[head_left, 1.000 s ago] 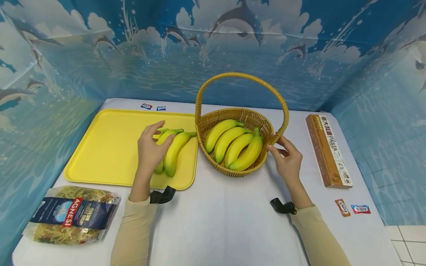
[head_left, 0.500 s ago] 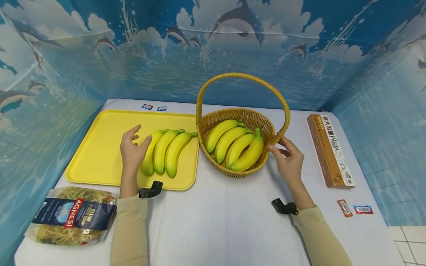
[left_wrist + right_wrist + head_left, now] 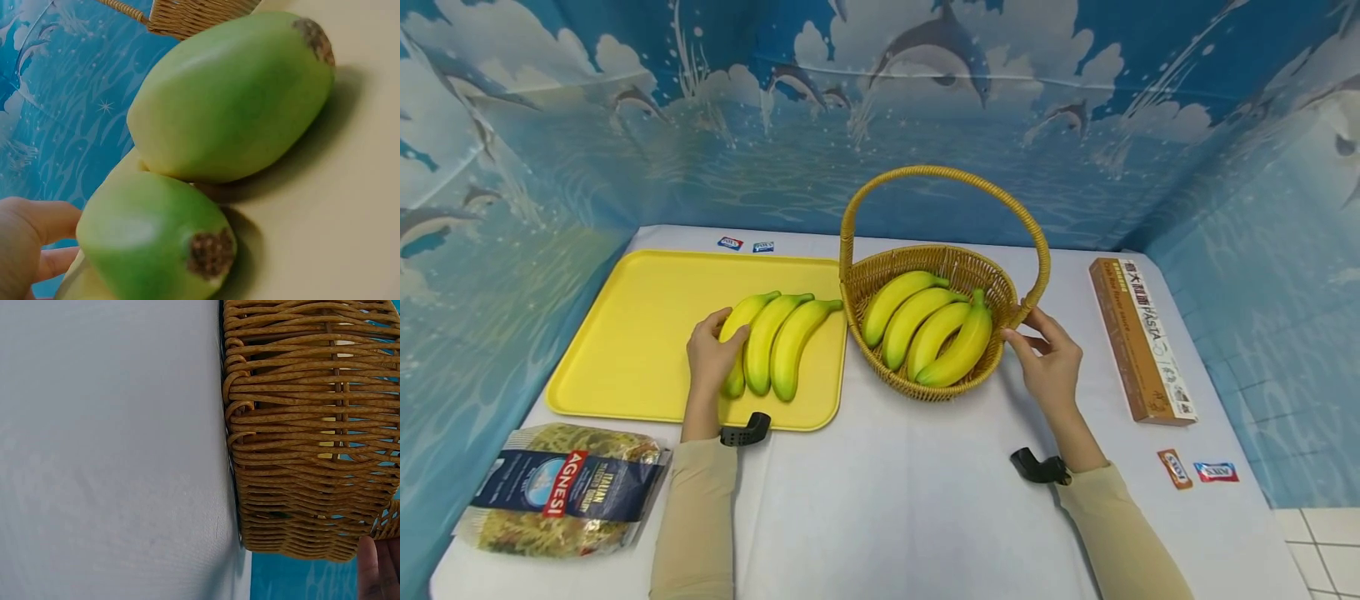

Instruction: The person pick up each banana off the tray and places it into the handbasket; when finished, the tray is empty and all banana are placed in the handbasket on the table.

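On the yellow tray (image 3: pixel 655 333) three bananas lie side by side. My left hand (image 3: pixel 711 354) grips the leftmost banana (image 3: pixel 747 315), its thumb and fingers on either side of it. The left wrist view shows the brown-tipped ends of that banana (image 3: pixel 156 237) and its neighbour (image 3: pixel 231 94), with part of my hand (image 3: pixel 31 244) at the near one. A wicker basket (image 3: pixel 936 392) with a tall handle stands right of the tray, several bananas (image 3: pixel 917 321) inside. My right hand (image 3: pixel 1052 367) pinches the basket's right rim by the handle's foot; its fingertips (image 3: pixel 369 562) show there too.
A bag of pasta (image 3: pixel 565 487) lies front left. At the right are a pasta box (image 3: pixel 1142 342) and two small wrapped sweets, one orange-brown (image 3: pixel 1174 468) and one red-blue (image 3: pixel 1216 472). Two more packets (image 3: pixel 730 242) lie behind the tray. A dolphin-print curtain (image 3: pixel 925 125) encloses the table.
My left hand first drew back leftward from over the bananas on the tray, then moved in and closed on the leftmost one. The right hand stays at the basket rim.
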The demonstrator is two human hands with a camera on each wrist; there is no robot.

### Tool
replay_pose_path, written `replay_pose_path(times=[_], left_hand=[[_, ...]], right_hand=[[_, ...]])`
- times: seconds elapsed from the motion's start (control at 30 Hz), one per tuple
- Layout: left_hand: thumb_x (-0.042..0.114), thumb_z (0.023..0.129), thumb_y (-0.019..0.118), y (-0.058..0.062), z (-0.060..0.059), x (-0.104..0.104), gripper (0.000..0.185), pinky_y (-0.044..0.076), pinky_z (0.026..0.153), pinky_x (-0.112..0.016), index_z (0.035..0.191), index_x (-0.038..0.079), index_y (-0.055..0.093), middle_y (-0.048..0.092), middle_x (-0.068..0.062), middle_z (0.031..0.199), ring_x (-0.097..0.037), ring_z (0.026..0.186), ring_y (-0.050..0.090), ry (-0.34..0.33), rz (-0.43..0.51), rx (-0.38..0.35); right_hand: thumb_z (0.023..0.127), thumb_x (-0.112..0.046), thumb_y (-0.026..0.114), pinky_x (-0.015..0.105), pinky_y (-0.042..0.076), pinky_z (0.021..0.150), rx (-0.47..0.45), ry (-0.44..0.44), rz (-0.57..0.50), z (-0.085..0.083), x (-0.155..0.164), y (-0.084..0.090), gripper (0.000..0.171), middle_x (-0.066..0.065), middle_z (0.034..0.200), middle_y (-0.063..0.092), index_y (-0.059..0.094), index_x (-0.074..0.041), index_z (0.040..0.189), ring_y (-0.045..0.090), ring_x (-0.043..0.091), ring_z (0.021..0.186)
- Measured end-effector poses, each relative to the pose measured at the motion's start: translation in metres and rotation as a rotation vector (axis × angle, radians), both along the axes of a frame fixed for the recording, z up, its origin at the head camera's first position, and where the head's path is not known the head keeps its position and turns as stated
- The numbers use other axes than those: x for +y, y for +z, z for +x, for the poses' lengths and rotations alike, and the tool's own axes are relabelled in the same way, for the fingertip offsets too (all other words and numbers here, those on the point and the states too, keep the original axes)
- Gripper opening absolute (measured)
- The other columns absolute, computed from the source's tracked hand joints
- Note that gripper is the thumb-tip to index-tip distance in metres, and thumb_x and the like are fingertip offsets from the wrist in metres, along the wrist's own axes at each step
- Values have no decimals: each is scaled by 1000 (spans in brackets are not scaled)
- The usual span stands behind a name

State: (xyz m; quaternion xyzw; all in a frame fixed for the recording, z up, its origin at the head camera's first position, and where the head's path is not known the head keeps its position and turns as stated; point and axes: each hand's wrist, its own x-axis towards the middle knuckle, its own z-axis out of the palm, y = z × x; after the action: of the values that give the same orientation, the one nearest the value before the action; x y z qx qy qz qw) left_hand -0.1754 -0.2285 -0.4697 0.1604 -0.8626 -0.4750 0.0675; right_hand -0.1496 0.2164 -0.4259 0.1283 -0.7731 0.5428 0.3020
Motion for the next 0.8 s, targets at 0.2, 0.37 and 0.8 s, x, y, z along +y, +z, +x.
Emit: replay_pose_path(times=[0.2,0.37,0.8], left_hand=[[19,93,64,-2,-2,2,51,38,106,-53,141,6,52,49,-24,138,-40,127,45,37,6,-1],[16,91,66,-2,-2,4,50,40,101,-52,139,5,55,50,-25,133,-40,122,48,71,-6,31],[13,84,73,66,18,39,45,46,83,-31,128,7,65,61,-17,122,-26,102,54,75,7,342]], right_hand=[[75,21,70,9,52,76,7,-14,14,0,0,0,49,37,106,64,61,14,123,61,-6,99],[75,21,70,9,52,76,11,-17,16,0,1,-1,49,36,105,64,61,14,123,61,-7,99],[76,20,70,10,52,77,16,-6,7,-1,1,-3,48,37,104,64,61,14,122,61,-6,99]])
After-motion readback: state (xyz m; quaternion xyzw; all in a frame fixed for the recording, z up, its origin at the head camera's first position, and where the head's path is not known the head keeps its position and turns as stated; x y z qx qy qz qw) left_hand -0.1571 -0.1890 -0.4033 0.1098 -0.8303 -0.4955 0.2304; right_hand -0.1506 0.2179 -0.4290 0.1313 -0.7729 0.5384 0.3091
